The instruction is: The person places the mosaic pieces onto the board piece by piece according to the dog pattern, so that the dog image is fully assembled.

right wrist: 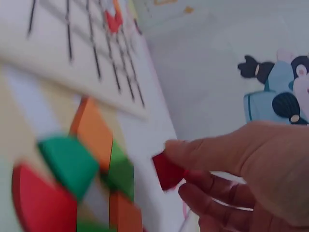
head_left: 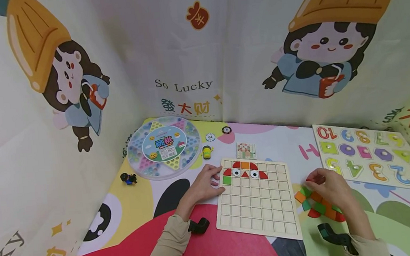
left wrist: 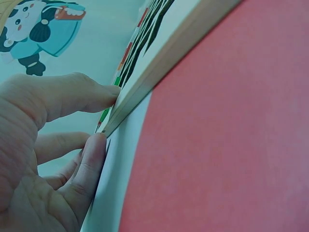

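Note:
My left hand (head_left: 203,184) is at the left edge of a pale wooden grid board (head_left: 256,213), thumb and fingertips holding that edge in the left wrist view. On the board's upper rows sit red pieces, an orange square (head_left: 245,165), two white eye pieces and a green square (head_left: 227,180). My right hand (head_left: 329,186) is raised over a heap of loose pieces to the right of the board. Between its thumb and fingers it pinches a small red piece (right wrist: 169,171), partly hidden. In the heap lie orange squares, green pieces (right wrist: 70,164) and red pieces (right wrist: 43,203).
A picture card (head_left: 246,151) lies behind the board. A round marble board game (head_left: 164,147), a yellow-green figure (head_left: 206,152), a dark figure (head_left: 128,178) and two round chips (head_left: 226,130) are at the back left. At the right stands a number puzzle (head_left: 372,156).

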